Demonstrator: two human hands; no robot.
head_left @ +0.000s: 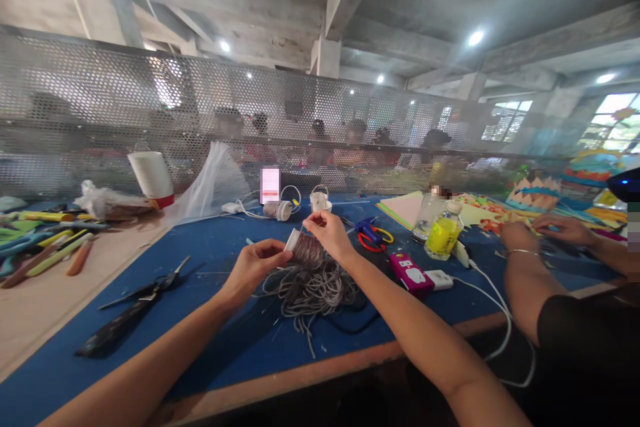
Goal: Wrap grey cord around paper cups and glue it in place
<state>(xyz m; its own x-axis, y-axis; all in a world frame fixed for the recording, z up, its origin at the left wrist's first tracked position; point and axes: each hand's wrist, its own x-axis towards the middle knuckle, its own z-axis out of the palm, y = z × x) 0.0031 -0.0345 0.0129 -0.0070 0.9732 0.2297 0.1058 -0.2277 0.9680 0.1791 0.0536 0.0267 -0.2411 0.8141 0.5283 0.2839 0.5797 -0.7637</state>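
My left hand (257,265) grips a paper cup (303,248) lying sideways, its body wrapped in grey-brown cord. My right hand (327,231) pinches the cord at the cup's top rim. Below the cup a loose tangle of the same grey cord (311,289) lies on the blue table mat (210,260). Both forearms reach in from the bottom of the view.
Black scissors (150,292) lie left of my hands; red-and-blue scissors (369,233), a pink device (411,273), a white charger (440,279) and a yellow bottle (443,235) lie right. Another person's hands (520,237) work at coloured paper far right. A cup stack (151,178) and a mesh screen (125,107) stand behind.
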